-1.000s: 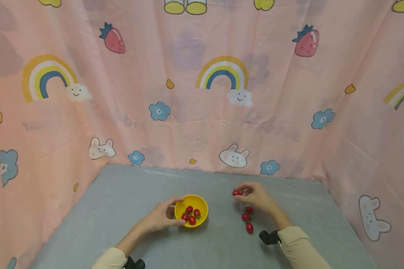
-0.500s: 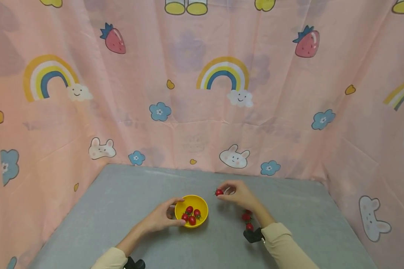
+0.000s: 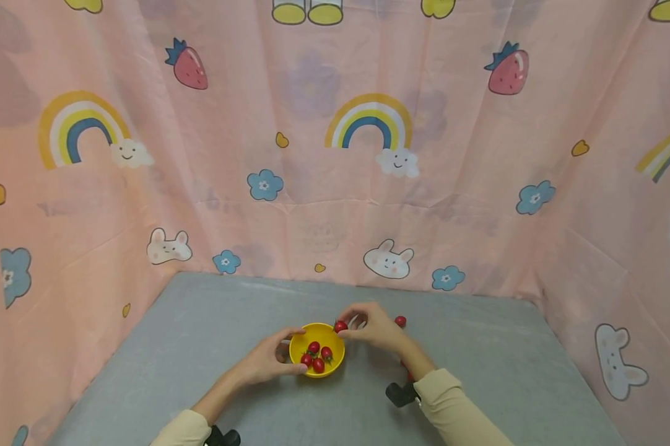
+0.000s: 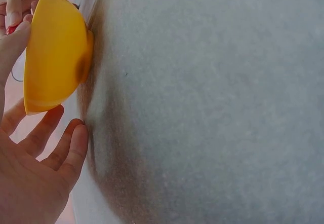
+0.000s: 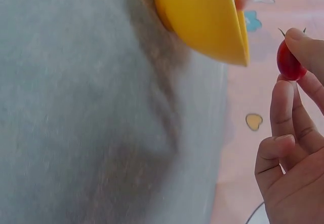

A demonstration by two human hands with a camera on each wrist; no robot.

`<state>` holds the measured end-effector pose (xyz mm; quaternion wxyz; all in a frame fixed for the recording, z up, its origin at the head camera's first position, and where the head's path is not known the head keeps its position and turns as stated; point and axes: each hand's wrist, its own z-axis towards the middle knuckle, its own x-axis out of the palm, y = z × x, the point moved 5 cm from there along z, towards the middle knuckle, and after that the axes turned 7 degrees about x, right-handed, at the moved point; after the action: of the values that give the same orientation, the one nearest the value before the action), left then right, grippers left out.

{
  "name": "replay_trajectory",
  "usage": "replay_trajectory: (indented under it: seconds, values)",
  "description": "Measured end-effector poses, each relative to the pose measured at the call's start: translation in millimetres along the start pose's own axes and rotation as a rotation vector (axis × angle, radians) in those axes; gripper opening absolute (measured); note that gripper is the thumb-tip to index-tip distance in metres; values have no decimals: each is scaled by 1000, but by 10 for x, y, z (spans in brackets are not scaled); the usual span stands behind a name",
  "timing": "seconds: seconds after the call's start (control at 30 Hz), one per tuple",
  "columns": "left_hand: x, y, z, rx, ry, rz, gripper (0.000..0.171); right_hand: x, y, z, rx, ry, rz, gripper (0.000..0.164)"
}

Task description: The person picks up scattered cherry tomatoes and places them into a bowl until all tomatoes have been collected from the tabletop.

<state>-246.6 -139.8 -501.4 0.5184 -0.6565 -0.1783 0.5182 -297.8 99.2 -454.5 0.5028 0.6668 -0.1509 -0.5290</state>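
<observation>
In the head view my left hand grips a small yellow bowl from its left side. The left wrist view has the thumb at the rim of the bowl and the fingers spread along its other side. Several red cherry tomatoes lie inside it. Thumb and fingers of my right hand pinch another cherry tomato, stem end showing, right at the bowl's far right rim. In the right wrist view this tomato hangs apart from the bowl.
One loose tomato lies on the grey table behind my right hand. More loose tomatoes are mostly hidden by the right forearm. A pink patterned curtain stands around the back and sides of the table.
My right hand has carried the pinched tomato leftward from the loose ones to the bowl's rim. A loose tomato has come into view behind it. The left hand and bowl have stayed put.
</observation>
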Motion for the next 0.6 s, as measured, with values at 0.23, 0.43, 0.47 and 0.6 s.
replay_trajectory:
  seconds: [0.23,0.43,0.47,0.6]
  values:
    - [-4,4,-3,6,6,-8,69,109,1,60,14,27,0,24]
    - [1,-2,-3,18,6,-14,69,67,-87,28,31,29,18,28]
    - [0,1,-3,19,5,-13,69,41,-104,9,30,26,17,29]
    - [-9,12,-6,22,0,-6,69,-86,-193,-88,22,-2,19,26]
